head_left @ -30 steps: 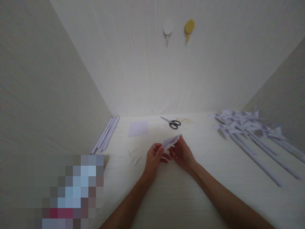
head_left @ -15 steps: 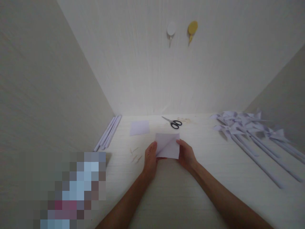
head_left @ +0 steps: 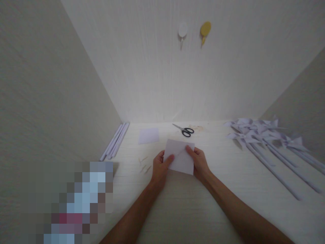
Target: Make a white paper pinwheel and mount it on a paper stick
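A squarish sheet of pale lilac paper [head_left: 180, 161] with a diagonal crease is held between both hands over the table. My left hand [head_left: 159, 167] grips its left edge, the thumb lying on top and the fingers underneath. On the opposite edge, my right hand [head_left: 199, 161] pinches the paper near the upper right corner, thumb on top. Just beyond the sheet lie scissors [head_left: 186, 131] with black handles. Another pale sheet of paper [head_left: 148, 135] rests flat to their left. Several small thin sticks [head_left: 145, 165] are scattered beside my left hand.
Several rolled paper sticks [head_left: 116, 140] lie against the left wall. At the right, paper pinwheels [head_left: 251, 132] on long paper sticks are piled up. Small brownish bits [head_left: 196, 127] sit behind the scissors. White [head_left: 182, 31] and yellow hooks [head_left: 205, 29] hang on the back wall.
The held paper has turned slightly clockwise and tilted flatter. My left thumb has slid inward over its face, and my right thumb now presses on it near the corner.
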The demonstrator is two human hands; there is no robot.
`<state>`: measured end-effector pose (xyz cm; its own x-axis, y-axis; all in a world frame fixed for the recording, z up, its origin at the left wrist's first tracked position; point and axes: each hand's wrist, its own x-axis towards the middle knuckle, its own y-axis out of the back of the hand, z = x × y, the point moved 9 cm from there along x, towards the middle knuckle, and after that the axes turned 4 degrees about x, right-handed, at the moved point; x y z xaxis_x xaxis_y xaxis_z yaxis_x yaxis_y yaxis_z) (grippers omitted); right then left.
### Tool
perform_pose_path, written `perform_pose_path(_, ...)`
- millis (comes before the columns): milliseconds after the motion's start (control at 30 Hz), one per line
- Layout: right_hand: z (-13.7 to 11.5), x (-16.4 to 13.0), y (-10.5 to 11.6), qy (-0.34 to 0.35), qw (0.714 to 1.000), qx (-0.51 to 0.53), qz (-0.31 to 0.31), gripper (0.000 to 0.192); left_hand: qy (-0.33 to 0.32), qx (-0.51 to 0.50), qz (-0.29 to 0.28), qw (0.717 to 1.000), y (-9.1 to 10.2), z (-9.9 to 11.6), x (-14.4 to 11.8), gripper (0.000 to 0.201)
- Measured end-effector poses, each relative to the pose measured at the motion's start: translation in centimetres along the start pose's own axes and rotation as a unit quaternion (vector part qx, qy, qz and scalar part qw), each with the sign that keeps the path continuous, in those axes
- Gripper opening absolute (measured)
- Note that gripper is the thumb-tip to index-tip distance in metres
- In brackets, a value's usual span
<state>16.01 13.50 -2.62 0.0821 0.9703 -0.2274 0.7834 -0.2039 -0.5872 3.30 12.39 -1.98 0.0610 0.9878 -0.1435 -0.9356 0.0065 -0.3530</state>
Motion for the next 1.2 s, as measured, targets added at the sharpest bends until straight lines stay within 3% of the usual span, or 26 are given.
perform_pose_path(300, -1.1, 0.0, 0.1, 0.046, 0.999, 0.01, 0.008, 0.025, 0.015, -0.002, 0.0, 1.0, 0.0, -0.3, 0.2, 0.037)
perform_pose_path(600, -1.6, 0.1, 1.1, 0.055, 0.996, 0.046, 0.059, 0.023, 0.007, 0.014, 0.074, 0.997, 1.6, -0.3, 0.4, 0.035)
perform_pose_path(867, -2.2, 0.2, 1.6, 0.084, 0.992, 0.062, 0.064, 0.024, -0.048, 0.093, 0.153, 0.983, 2.5, 1.9, -0.4, 0.026)
perform_pose_path(1100, -3.0, 0.5, 2.1, 0.137, 0.985, 0.082, 0.065, 0.019, -0.095, 0.067, 0.225, 0.967, 4.3, 2.3, -0.5, 0.028)
perform_pose_path(1200, -2.9, 0.6, 2.0, 0.141, 0.986, 0.068, 0.062, 0.017, -0.091, 0.037, 0.231, 0.968, 4.8, 1.9, -0.4, 0.033)
